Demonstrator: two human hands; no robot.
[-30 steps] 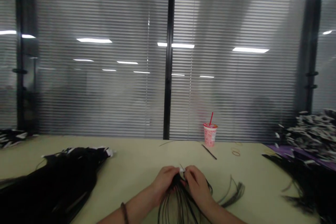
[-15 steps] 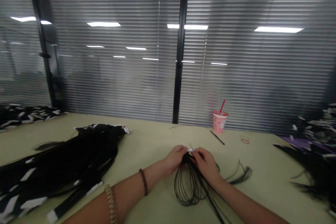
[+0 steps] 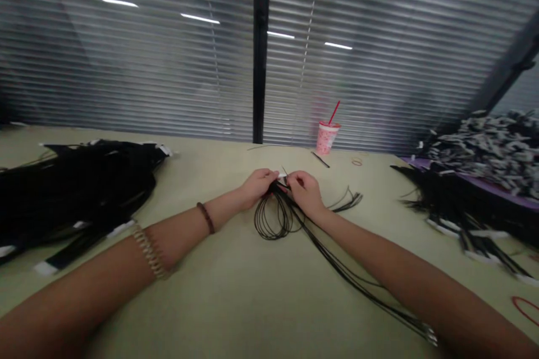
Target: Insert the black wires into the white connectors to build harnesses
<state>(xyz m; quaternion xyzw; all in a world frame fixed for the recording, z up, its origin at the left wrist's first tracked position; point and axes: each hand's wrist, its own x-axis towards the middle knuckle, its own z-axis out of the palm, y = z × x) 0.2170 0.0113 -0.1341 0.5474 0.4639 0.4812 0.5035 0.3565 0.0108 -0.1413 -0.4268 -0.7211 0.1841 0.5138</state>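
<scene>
Across the table [image 3: 236, 303], the black cables [image 3: 345, 272] trail beside the right forearm, up to small loops between 2 hands. The left hand [image 3: 256, 186] pinches their gathered top narrowly; the right hand [image 3: 306, 192] closes its fingertips on a thin strand [image 3: 284, 170]. Dark heaps lie on both sides; beyond, 1 pink cup [image 3: 327, 138] stands before blinds [image 3: 189, 73].
</scene>
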